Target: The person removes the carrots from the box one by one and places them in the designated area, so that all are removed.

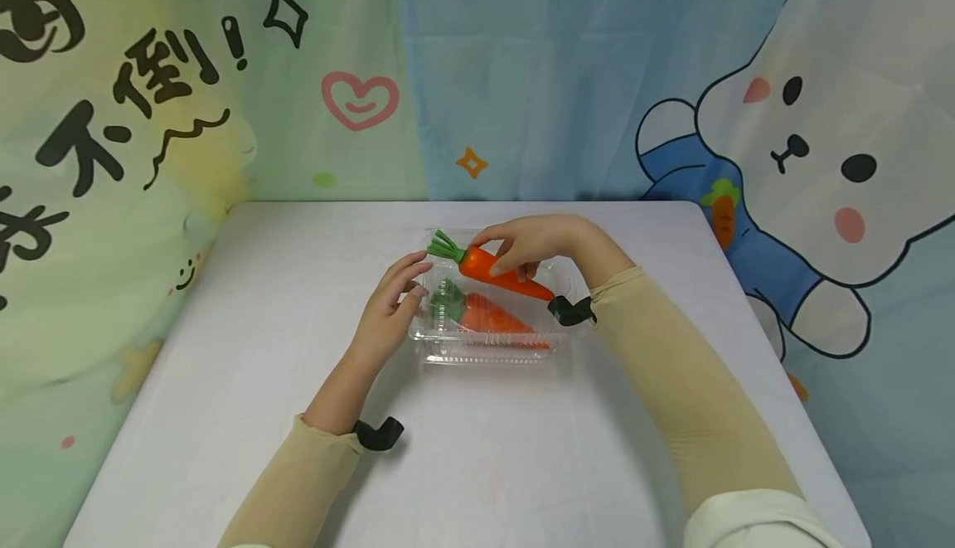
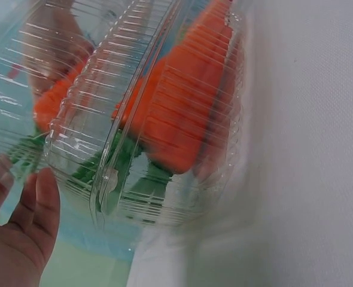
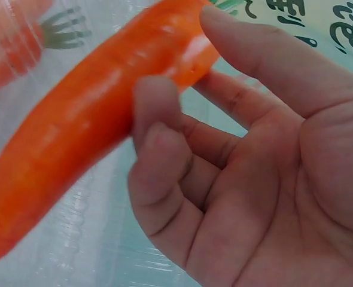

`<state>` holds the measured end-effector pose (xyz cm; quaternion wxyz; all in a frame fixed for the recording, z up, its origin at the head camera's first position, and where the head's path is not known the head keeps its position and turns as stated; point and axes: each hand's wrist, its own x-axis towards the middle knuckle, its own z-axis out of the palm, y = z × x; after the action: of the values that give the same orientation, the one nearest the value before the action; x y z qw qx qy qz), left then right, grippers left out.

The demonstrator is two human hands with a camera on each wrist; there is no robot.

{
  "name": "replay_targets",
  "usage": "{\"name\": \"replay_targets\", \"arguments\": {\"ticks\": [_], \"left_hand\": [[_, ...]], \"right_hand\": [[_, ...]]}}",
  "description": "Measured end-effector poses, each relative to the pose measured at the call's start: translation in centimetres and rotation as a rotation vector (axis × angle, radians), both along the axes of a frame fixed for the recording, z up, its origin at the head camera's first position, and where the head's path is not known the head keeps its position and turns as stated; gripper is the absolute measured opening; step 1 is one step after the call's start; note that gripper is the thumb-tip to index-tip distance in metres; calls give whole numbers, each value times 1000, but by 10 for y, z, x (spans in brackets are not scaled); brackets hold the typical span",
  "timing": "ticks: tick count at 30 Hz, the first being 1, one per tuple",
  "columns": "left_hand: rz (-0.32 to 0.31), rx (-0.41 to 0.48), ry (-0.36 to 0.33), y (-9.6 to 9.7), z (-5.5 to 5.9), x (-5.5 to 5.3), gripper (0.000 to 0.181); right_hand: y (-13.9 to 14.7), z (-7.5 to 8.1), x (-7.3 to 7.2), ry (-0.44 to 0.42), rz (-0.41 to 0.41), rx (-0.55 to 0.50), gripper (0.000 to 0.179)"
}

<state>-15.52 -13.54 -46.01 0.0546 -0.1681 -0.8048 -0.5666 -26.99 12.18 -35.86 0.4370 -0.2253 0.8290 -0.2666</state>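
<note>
Nearest my head camera, the right sleeve (image 1: 694, 399) leads to the right hand (image 1: 533, 243), its grip pinched on a carrot (image 1: 477, 261) held above a clear container (image 1: 488, 357). The left hand (image 1: 394, 291) is just beside, fingers parted. I read this step as positioning; the next move calls for a steady pinch, clear of plastic edges. The carrot is glossy orange, tapered, green-stalked.
</note>
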Motion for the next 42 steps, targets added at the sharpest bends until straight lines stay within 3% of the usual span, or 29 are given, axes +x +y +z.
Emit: {"name": "replay_targets", "arguments": {"ticks": [16,20,24,31,42], "left_hand": [[3,-5,15,1,2,1,38],[-15,2,18,6,20,9,38],[-16,0,2,8,33,16,37],[7,5,23,3,-1,-1,37],[7,-6,45,1,0,0,37]], "right_hand": [[5,-7,3,149,3,-68,50],[12,-5,4,184,-38,-108,53],[23,0,5,205,-134,-161,55],[44,12,4,205,-344,-232,60],[79,25,11,271,-501,-304,67]]}}
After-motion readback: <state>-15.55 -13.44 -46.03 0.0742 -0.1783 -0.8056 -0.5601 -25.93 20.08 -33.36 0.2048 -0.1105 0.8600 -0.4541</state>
